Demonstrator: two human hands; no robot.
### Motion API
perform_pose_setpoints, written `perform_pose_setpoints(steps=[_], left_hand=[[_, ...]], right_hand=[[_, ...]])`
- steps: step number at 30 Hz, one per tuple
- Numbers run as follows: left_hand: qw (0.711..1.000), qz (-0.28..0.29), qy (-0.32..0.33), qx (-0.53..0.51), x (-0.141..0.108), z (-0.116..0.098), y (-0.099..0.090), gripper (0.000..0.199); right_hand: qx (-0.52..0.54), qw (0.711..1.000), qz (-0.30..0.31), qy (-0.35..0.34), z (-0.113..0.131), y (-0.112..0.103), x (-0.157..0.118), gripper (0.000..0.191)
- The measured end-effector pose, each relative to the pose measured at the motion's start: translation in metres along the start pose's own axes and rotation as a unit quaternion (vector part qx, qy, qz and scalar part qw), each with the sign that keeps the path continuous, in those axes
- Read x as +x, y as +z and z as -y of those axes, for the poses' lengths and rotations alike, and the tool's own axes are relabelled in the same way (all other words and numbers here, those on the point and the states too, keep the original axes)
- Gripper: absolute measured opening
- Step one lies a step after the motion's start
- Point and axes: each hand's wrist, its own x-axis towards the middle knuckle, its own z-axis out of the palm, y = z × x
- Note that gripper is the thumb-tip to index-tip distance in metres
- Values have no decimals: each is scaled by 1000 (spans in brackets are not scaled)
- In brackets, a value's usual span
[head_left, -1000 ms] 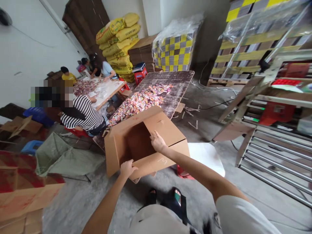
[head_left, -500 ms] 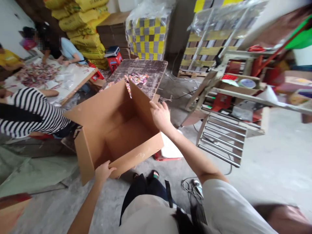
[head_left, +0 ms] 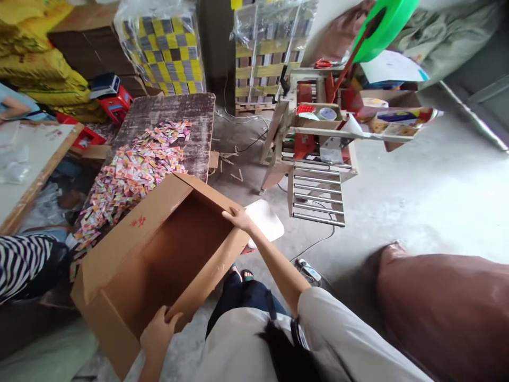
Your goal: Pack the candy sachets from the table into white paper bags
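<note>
A large open cardboard box is tilted in front of me, its inside dark and its flaps spread. My left hand grips the near edge at the lower left, thumb over the rim. At the right corner, my right hand holds the box with its fingers over the edge. Beyond the box, many small colourful packets are heaped on a worn dark table.
A roller stand with tools and small boxes is ahead right. A white-topped stool sits beside the box. A brown sack lies at right. A person in a striped shirt is at left, near a white table.
The view has turned right. The box has tilted and moved lower left with both hands still on it, and more of the packet heap shows.
</note>
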Motion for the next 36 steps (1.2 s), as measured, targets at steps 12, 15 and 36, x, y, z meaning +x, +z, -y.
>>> perform_pose_setpoints(steps=[12, 15, 36], left_hand=[[993, -22, 81, -83, -6, 4, 1, 17], [988, -28, 84, -124, -11, 6, 2, 16], [986, -90, 82, -115, -19, 6, 12, 13]], right_hand=[[-177, 980, -16, 91, 22, 15, 5, 36], [-209, 973, -18, 92, 33, 18, 12, 30], [-268, 956, -46, 107, 35, 30, 13, 27]])
